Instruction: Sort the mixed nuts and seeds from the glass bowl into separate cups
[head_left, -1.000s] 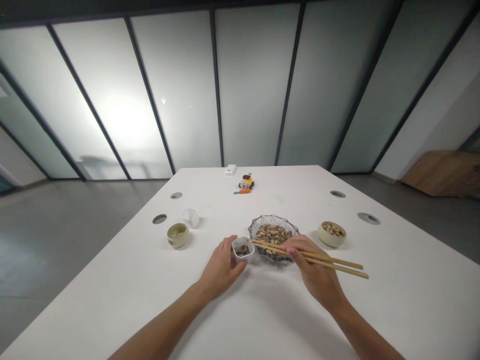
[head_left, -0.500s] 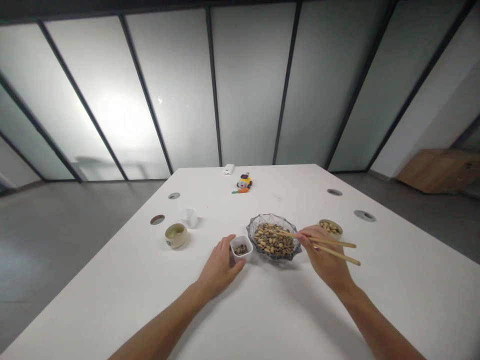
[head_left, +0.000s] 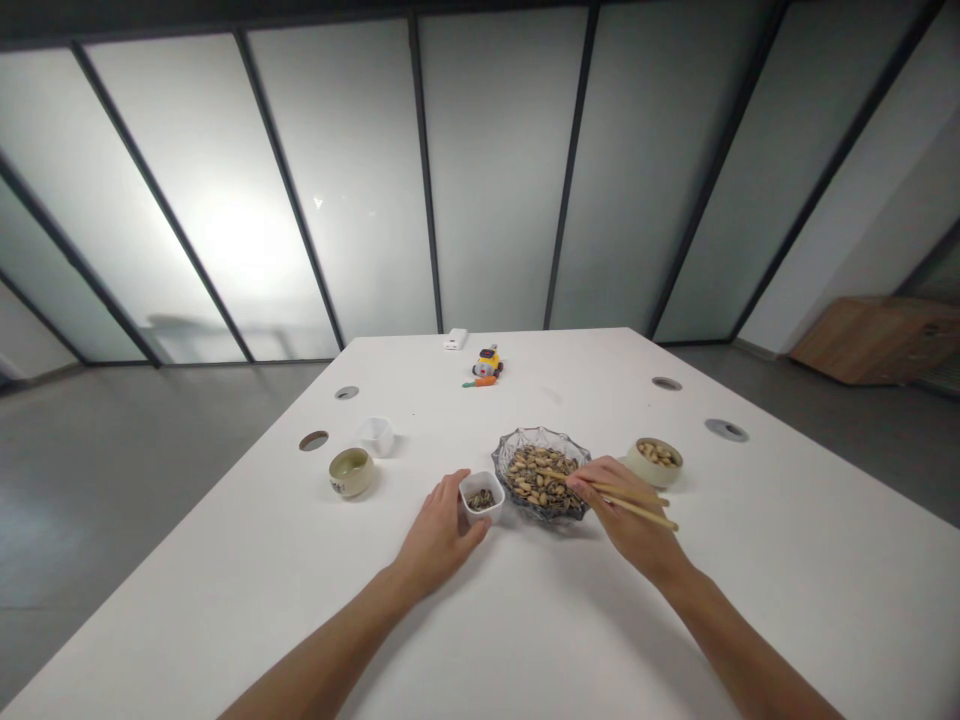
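Chopsticks (head_left: pixel 641 513) right of centre in the lower half of the frame, gripped in the right hand (head_left: pixel 630 530), tips down at the mixed seeds and nuts (head_left: pixel 536 487). Can't tell about a seed pinched between the tips, too small. Left hand (head_left: pixel 437 532) just left of lower centre, wrapped around a small white cup (head_left: pixel 484 516), thumb near side, fingers far side, some striped seeds (head_left: pixel 480 498) in it. All on a white worktop (head_left: pixel 480 640). Right beside the cup, a fancy glass bowl (head_left: pixel 534 437) holding the mix. Over at centre left, a beige bowl (head_left: pixel 358 485), with a whitish cup (head_left: pixel 377 437) just behind. Centre right, past the right hand, a cream bowl (head_left: pixel 657 478) of pale nuts (head_left: pixel 657 455). Further back, upper middle: toy carrot (head_left: pixel 485 382), yellow toy car (head_left: pixel 488 363), then a white box (head_left: pixel 455 339) near the far edge. Behind everything, frosted glass panels (head_left: pixel 495 180) across the top.
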